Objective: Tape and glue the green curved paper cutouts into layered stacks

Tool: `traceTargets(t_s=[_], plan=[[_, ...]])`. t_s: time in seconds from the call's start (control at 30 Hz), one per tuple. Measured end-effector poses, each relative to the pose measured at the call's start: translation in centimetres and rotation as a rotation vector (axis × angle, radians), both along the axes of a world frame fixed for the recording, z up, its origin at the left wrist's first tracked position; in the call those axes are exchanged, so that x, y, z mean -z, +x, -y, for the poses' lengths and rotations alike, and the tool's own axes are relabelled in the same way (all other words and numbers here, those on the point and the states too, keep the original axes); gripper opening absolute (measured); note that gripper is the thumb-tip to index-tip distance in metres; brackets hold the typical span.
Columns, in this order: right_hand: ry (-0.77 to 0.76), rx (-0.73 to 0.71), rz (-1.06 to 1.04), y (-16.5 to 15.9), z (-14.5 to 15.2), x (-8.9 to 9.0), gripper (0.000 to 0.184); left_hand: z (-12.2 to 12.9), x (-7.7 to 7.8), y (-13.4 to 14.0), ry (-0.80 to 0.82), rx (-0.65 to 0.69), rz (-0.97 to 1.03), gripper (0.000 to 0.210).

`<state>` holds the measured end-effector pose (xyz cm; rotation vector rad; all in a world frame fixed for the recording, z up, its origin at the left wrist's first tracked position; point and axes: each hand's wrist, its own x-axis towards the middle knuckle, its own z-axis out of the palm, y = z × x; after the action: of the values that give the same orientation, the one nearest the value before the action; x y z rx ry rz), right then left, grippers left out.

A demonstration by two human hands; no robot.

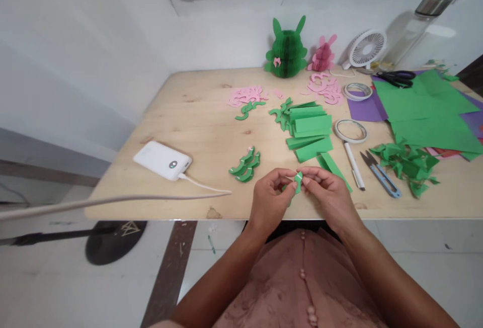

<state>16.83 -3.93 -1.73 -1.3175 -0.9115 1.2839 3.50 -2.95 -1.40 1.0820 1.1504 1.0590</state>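
A small piece of green paper (pixel 298 182) is held just above the near edge of the desk (pixel 204 142), pinched by the fingers of both the left hand (pixel 270 193) and the right hand (pixel 329 192). Curved green pieces (pixel 245 167) are grouped to the left of the hands. Beyond the hands, folded green strips (pixel 312 126) are piled up, and to the right a white pen (pixel 353 166), blue snips (pixel 382 176) and green scraps (pixel 409 164) are laid out. Farther left, a white power bank (pixel 160 159) is connected to a cable (pixel 204 184). Near the wall, a green paper rabbit (pixel 287 55) is placed beside a smaller pink one (pixel 322 55).
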Motion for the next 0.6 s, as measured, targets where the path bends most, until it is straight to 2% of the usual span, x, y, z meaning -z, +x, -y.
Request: traceTargets(t_s=[0.2,0.37,0.6], plan=[[0.005,0.016,0.002,-0.05,-0.02,-0.08,0.023,-0.06,0.13,0.24,-0.045,0.001,0.065,0.015],[-0.001,0.022,0.025,-0.09,0.08,0.02,0.021,-0.23,0.11,0.44,-0.055,-0.046,0.07,0.01],[-0.007,0.025,0.041,0.08,0.16,0.4,0.019,-0.3,-0.17,0.53,-0.082,-0.041,0.074,0.011]])
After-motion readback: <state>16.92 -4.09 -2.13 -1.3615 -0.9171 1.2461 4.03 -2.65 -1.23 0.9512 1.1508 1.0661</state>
